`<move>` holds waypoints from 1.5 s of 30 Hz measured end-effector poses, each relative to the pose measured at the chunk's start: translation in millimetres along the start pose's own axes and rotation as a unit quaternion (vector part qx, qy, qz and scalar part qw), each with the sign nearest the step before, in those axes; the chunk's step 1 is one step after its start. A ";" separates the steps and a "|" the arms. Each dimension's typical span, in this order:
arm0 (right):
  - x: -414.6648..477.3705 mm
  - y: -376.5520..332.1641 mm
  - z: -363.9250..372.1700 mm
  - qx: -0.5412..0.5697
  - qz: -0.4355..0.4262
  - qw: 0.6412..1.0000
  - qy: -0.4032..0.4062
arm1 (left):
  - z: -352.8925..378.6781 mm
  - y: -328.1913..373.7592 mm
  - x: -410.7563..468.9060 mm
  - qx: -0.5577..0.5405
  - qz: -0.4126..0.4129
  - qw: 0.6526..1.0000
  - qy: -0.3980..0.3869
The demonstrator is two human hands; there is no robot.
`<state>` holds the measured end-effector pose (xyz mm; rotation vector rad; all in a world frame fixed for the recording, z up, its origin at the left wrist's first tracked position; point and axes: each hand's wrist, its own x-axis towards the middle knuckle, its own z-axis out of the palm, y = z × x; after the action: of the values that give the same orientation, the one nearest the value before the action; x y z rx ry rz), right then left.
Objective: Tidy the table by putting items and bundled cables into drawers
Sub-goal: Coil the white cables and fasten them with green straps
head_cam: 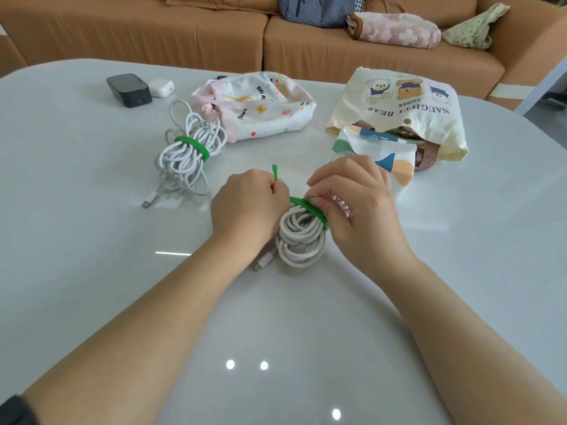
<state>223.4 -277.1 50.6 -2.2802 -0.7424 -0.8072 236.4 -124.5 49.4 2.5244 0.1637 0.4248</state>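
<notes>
On glossy counter (276,332), just past wrists: coiled white cable (302,240), half-wrapped in green strap (308,208). Pinching strap tail in left grip (248,207), curled tight; clamping strap onto coil in right grip (359,204). Risk: easing pull, loops springing out, loose bundle.

One head-worn camera is looking forward and down across the table (92,271), facing the sofa (153,35) along the far side. It is sitting close over the work. Both forearms are entering from the bottom corners, and the left hand (248,207), pinching a tie (275,171), and the right hand (359,204), gripping a coil (300,237), are meeting near the centre of the view. The wide lens is bowing the table's far edge. This single view is covering the whole scene alone.
</notes>
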 end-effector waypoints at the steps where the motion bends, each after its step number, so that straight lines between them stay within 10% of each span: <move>1: 0.3 1.7 -2.6 0.001 -0.003 1.000 -0.024 | 0.7 -0.3 0.2 0.009 -0.001 1.000 0.001; 14: 5.1 -4.0 -41.7 -0.059 0.069 0.938 -0.335 | 8.5 -8.8 2.1 0.002 0.044 0.999 -0.010; 23: 0.6 9.0 -16.0 -0.063 -0.021 0.968 -0.242 | 6.5 -26.3 14.2 -0.131 0.040 0.990 -0.035; 29: 1.4 6.8 -10.6 0.088 0.020 0.986 -0.143 | -17.4 -43.5 23.7 -0.431 0.000 0.892 -0.139; 36: 5.0 1.1 -21.5 0.353 0.188 0.915 -0.052 | -27.4 -48.6 25.0 -0.587 0.016 0.771 -0.248; 45: 6.3 2.6 -21.8 0.485 0.334 0.806 -0.060 | -24.3 -30.8 13.9 -0.521 0.101 0.826 -0.193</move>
<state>221.5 -292.0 67.9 -1.4419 -0.2294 0.0939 240.6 -83.6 55.1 1.4753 -0.4028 0.0219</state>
